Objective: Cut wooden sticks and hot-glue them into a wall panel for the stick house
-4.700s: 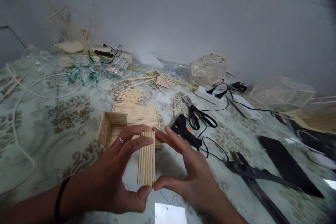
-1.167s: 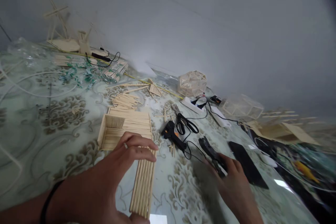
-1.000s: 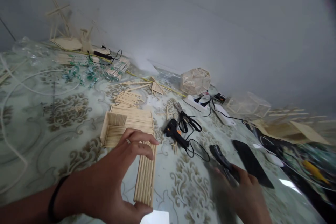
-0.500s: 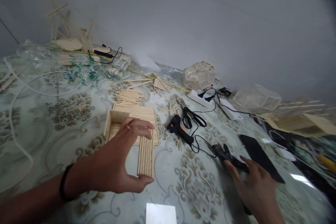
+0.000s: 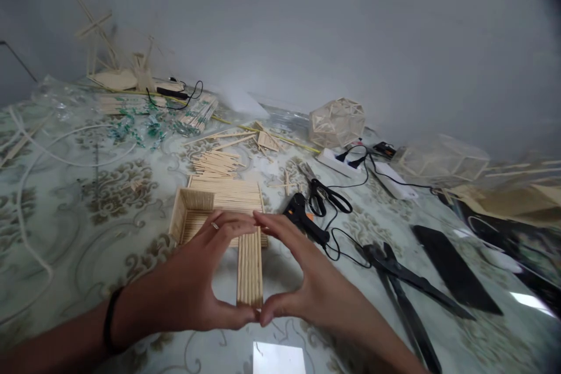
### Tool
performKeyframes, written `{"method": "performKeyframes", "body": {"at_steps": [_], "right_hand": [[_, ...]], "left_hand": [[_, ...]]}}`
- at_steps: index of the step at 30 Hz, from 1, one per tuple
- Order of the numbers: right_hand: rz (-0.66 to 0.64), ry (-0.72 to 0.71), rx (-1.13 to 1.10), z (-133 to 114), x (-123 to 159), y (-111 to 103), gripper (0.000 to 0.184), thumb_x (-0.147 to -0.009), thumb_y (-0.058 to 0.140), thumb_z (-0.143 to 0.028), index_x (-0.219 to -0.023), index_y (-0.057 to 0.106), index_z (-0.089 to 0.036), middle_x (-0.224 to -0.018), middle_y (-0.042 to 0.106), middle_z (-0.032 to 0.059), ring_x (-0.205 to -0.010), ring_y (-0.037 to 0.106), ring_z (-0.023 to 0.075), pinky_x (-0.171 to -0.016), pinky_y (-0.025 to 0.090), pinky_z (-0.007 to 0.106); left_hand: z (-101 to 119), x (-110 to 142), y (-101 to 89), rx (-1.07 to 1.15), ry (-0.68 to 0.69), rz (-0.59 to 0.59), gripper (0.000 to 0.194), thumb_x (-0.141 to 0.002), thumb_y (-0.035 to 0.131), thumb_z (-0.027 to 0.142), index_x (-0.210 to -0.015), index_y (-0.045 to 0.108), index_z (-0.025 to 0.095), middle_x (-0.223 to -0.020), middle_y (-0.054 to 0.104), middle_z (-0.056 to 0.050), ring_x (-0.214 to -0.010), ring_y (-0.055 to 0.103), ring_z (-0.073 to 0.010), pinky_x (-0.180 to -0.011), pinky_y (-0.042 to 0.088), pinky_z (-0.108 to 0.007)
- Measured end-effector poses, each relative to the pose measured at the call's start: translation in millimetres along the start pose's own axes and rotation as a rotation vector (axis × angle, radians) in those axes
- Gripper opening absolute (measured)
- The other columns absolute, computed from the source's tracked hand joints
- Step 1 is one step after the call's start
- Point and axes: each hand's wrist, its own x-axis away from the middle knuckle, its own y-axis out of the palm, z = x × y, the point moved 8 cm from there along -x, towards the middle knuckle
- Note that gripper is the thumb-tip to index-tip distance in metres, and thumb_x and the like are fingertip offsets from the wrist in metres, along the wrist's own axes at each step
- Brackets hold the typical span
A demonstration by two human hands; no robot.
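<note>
A narrow panel of wooden sticks [image 5: 249, 272] joined side by side stands out in front of me, its long side running up and down. My left hand [image 5: 199, 277] grips its two ends, thumb at the near end and fingers at the far end. From the other side my right hand [image 5: 307, 272] pinches the same ends, fingertips meeting those of my left hand. Just behind is a partly walled stick box [image 5: 193, 210], beside a flat stick base [image 5: 236, 194], partly hidden by my fingers.
To the right lie a glue gun [image 5: 307, 222], black-handled scissors [image 5: 322, 193], long-handled cutters [image 5: 403, 274] and a dark phone-like slab [image 5: 456, 269]. Loose sticks [image 5: 217, 162] lie behind the base. A power strip [image 5: 339, 162] and a faceted stick model [image 5: 337, 123] stand farther back.
My right hand laid the cutters down on the table at the right, let go, and came back to the panel. My left hand kept hold of the panel throughout.
</note>
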Motion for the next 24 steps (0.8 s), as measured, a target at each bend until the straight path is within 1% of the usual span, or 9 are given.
{"method": "performKeyframes", "body": {"at_steps": [2, 4, 7, 10, 14, 17, 19, 22, 24], "right_hand": [[-0.015, -0.006, -0.062, 6, 1, 3, 0.123, -0.067, 0.096, -0.066, -0.168, 0.029, -0.051, -0.171, 0.046, 0.0065, -0.158, 0.048, 0.0339, -0.129, 0.042, 0.056], [-0.016, 0.007, -0.085, 12, 5, 2, 0.121, -0.067, 0.097, -0.066, -0.168, 0.031, -0.053, -0.171, 0.045, 0.0058, -0.158, 0.046, 0.0345, -0.129, 0.042, 0.057], [-0.017, 0.023, -0.079, 15, 10, -1, 0.118, -0.066, 0.098, -0.064, -0.165, 0.035, -0.053, -0.168, 0.046, 0.0054, -0.157, 0.047, 0.0347, -0.129, 0.042, 0.056], [-0.025, 0.022, -0.067, 13, 11, -1, 0.114, -0.068, 0.1, -0.061, -0.164, 0.038, -0.049, -0.166, 0.049, 0.006, -0.156, 0.048, 0.0343, -0.13, 0.042, 0.055], [-0.013, 0.023, -0.078, 11, 10, 0, 0.116, -0.071, 0.101, -0.054, -0.166, 0.033, -0.044, -0.169, 0.046, 0.0085, -0.156, 0.048, 0.0351, -0.128, 0.044, 0.054], [-0.007, 0.019, -0.1, 12, 9, 2, 0.115, -0.07, 0.101, -0.051, -0.163, 0.035, -0.042, -0.167, 0.048, 0.0088, -0.153, 0.051, 0.0351, -0.126, 0.046, 0.053], [-0.003, 0.019, -0.106, 12, 9, 4, 0.112, -0.069, 0.102, -0.048, -0.16, 0.038, -0.04, -0.163, 0.051, 0.0092, -0.151, 0.053, 0.0353, -0.124, 0.047, 0.052], [0.007, 0.029, -0.102, 13, 8, 5, 0.113, -0.064, 0.104, -0.043, -0.156, 0.038, -0.039, -0.156, 0.054, 0.0095, -0.144, 0.057, 0.0353, -0.121, 0.049, 0.052], [0.011, 0.03, -0.099, 12, 8, 6, 0.113, -0.062, 0.103, -0.04, -0.155, 0.039, -0.038, -0.151, 0.055, 0.0092, -0.14, 0.059, 0.0352, -0.12, 0.049, 0.052]], "left_hand": [[0, 0, 0.8, 0.007, 0.016, 0.019, 0.1, -0.071, 0.1, 0.047, -0.15, 0.041, 0.032, -0.149, 0.061, -0.01, -0.138, 0.063, -0.0371, -0.118, 0.056, -0.054], [1, 2, 2.0, 0.012, 0.039, 0.034, 0.104, -0.07, 0.099, 0.058, -0.152, 0.04, 0.032, -0.148, 0.062, -0.012, -0.138, 0.063, -0.0366, -0.117, 0.057, -0.053], [0, 6, 3.2, 0.02, 0.042, 0.057, 0.109, -0.068, 0.099, 0.063, -0.153, 0.039, 0.03, -0.147, 0.062, -0.014, -0.139, 0.063, -0.0358, -0.116, 0.057, -0.054], [-3, 8, 5.0, 0.016, 0.02, 0.048, 0.11, -0.067, 0.099, 0.063, -0.153, 0.04, 0.03, -0.149, 0.061, -0.014, -0.139, 0.063, -0.0365, -0.115, 0.058, -0.053], [-4, 9, 5.3, 0.005, 0.041, 0.031, 0.105, -0.071, 0.096, 0.064, -0.153, 0.04, 0.029, -0.148, 0.061, -0.015, -0.137, 0.064, -0.0358, -0.115, 0.058, -0.052], [-3, 7, 3.5, -0.011, 0.047, 0.031, 0.106, -0.071, 0.096, 0.065, -0.154, 0.039, 0.031, -0.147, 0.061, -0.016, -0.136, 0.065, -0.0382, -0.113, 0.059, -0.056], [-4, 6, 4.0, -0.008, 0.009, 0.003, 0.107, -0.07, 0.097, 0.063, -0.154, 0.037, 0.035, -0.149, 0.062, -0.014, -0.138, 0.064, -0.04, -0.113, 0.06, -0.057], [-6, 4, 5.8, 0.036, -0.063, -0.045, 0.111, -0.067, 0.102, 0.056, -0.155, 0.036, 0.041, -0.151, 0.063, -0.009, -0.141, 0.064, -0.0407, -0.116, 0.059, -0.054], [-6, 4, 5.2, 0.059, -0.059, -0.044, 0.113, -0.065, 0.104, 0.052, -0.155, 0.037, 0.041, -0.151, 0.063, -0.009, -0.142, 0.064, -0.0403, -0.116, 0.058, -0.052]]}}
